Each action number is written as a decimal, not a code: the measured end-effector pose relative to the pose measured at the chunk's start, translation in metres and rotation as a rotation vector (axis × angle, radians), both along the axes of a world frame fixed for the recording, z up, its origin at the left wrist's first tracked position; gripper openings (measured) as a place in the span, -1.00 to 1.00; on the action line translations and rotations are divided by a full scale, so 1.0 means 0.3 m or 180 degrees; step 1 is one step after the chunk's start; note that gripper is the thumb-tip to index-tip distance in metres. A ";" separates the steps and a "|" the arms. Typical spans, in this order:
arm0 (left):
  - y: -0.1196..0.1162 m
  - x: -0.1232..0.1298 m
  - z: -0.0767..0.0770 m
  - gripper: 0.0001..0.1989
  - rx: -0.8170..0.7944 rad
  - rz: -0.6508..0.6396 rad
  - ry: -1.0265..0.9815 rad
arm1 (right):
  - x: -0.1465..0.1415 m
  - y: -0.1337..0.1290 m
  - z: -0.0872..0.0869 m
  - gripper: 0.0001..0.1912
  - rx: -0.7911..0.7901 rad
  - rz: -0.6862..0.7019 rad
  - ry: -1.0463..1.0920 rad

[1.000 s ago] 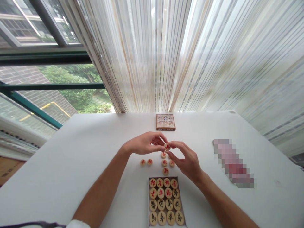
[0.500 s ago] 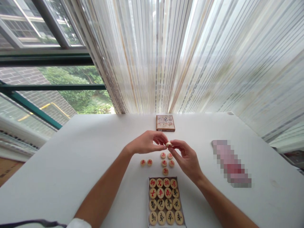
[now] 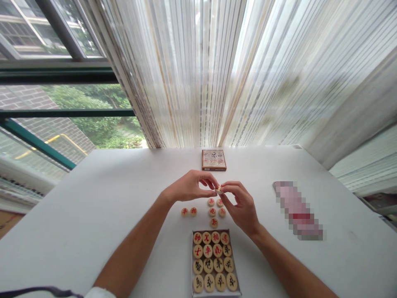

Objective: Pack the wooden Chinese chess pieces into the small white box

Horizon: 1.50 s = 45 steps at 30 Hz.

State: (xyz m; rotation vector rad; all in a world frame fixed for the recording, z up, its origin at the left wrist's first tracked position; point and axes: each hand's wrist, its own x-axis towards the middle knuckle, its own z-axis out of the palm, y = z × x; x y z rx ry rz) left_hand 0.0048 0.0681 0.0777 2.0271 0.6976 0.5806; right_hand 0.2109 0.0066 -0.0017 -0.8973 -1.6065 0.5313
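Pale wooden xiangqi piece [image 3: 218, 189] is held in the air above the middle of the white table [image 3: 93, 207]. From my remote view, the left hand [image 3: 189, 186] and the right hand [image 3: 241, 205] both close their fingertips on it, so the grip is clenched, not released. The step in hand, I judge, is turning this one piece between the fingers. At its 6 o'clock are the loose pieces [image 3: 215, 211], and further on is the cardboard tray [image 3: 212, 230]. At 12 o'clock lies the printed box lid [image 3: 214, 160]. The next move calls for a gentle, steady pinch, because the disc is small. Compared with the earlier frame, the piece shows more edge, and its red character is hardly visible.
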 end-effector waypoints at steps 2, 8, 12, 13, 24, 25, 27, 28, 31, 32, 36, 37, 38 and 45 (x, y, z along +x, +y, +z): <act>0.000 -0.002 -0.001 -0.77 0.0013 0.0008 0.0016 | 0.001 0.000 0.005 -0.82 0.0042 0.0000 -0.0039; -0.003 -0.006 0.009 -0.78 0.0037 -0.0017 0.0024 | -0.001 -0.001 0.001 -0.78 0.0123 -0.0020 -0.0035; -0.004 -0.007 0.013 -0.76 -0.0041 -0.0008 0.0002 | -0.007 -0.007 -0.017 -0.72 0.0030 -0.0094 0.0144; -0.005 -0.007 0.014 -0.76 -0.0050 -0.0006 -0.0015 | -0.008 -0.009 -0.019 -0.72 0.0023 -0.0112 0.0184; -0.015 -0.003 0.027 -0.84 0.0025 -0.0118 -0.0090 | 0.001 -0.016 0.014 -0.73 0.0564 -0.0180 -0.0226; -0.015 -0.003 0.028 -0.85 0.0022 -0.0123 -0.0097 | 0.002 -0.017 0.015 -0.73 0.0600 -0.0194 -0.0261; -0.015 -0.003 0.030 -0.87 0.0023 -0.0131 -0.0100 | 0.003 -0.018 0.017 -0.74 0.0639 -0.0206 -0.0319; -0.016 -0.003 0.030 -0.87 0.0030 -0.0135 -0.0096 | 0.004 -0.018 0.018 -0.74 0.0649 -0.0205 -0.0343; -0.016 -0.004 0.031 -0.88 0.0058 -0.0156 -0.0060 | 0.004 -0.017 0.021 -0.73 0.0657 -0.0194 -0.0377; -0.016 -0.005 0.030 -0.87 0.0067 -0.0154 -0.0053 | 0.004 -0.017 0.022 -0.72 0.0668 -0.0192 -0.0374; -0.016 -0.005 0.029 -0.83 0.0129 -0.0133 -0.0007 | 0.004 -0.015 0.023 -0.71 0.0683 -0.0196 -0.0401; -0.016 -0.005 0.030 -0.83 0.0141 -0.0136 0.0013 | 0.005 -0.016 0.024 -0.72 0.0682 -0.0204 -0.0419; -0.017 -0.004 0.030 -0.83 0.0153 -0.0140 0.0025 | 0.005 -0.016 0.025 -0.72 0.0677 -0.0210 -0.0441; -0.024 0.002 0.034 -0.81 0.0184 -0.0104 0.0024 | 0.008 -0.017 0.025 -0.69 0.0678 -0.0212 -0.0425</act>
